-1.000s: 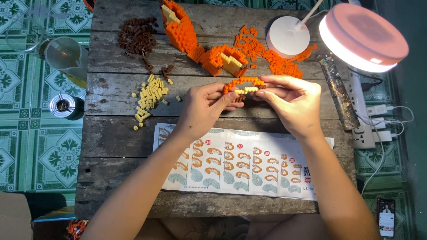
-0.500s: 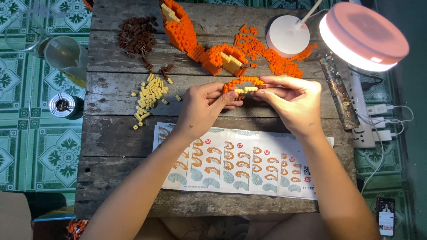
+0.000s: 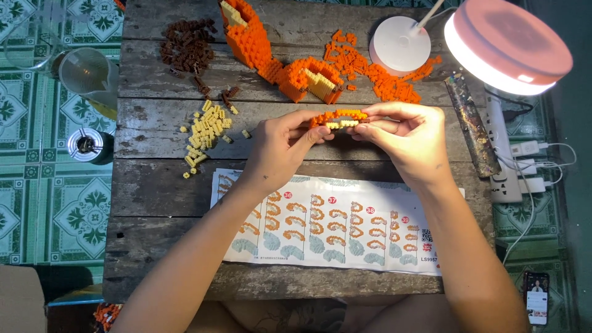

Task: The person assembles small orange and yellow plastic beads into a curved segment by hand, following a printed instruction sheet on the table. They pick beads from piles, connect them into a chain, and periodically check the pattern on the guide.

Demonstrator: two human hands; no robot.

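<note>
Both of my hands hold a small curved piece of orange and cream micro bricks (image 3: 340, 117) above the middle of a weathered wooden table (image 3: 154, 191). My left hand (image 3: 280, 148) pinches its left end. Its right end sits between the fingers of my right hand (image 3: 404, 139). Just beyond them lies a larger orange and cream brick model (image 3: 271, 52). An instruction sheet (image 3: 333, 225) with rows of coloured step pictures lies flat below my hands.
Cream loose bricks (image 3: 206, 129), brown loose bricks (image 3: 185, 46) and orange loose bricks (image 3: 376, 71) lie in piles. A round pink desk lamp (image 3: 502, 40) with a white base (image 3: 401, 46) stands at the right, by a power strip (image 3: 505, 160). A glass jug (image 3: 89, 74) and a can (image 3: 89, 145) stand on the tiled floor at left; a phone (image 3: 536, 299) lies lower right.
</note>
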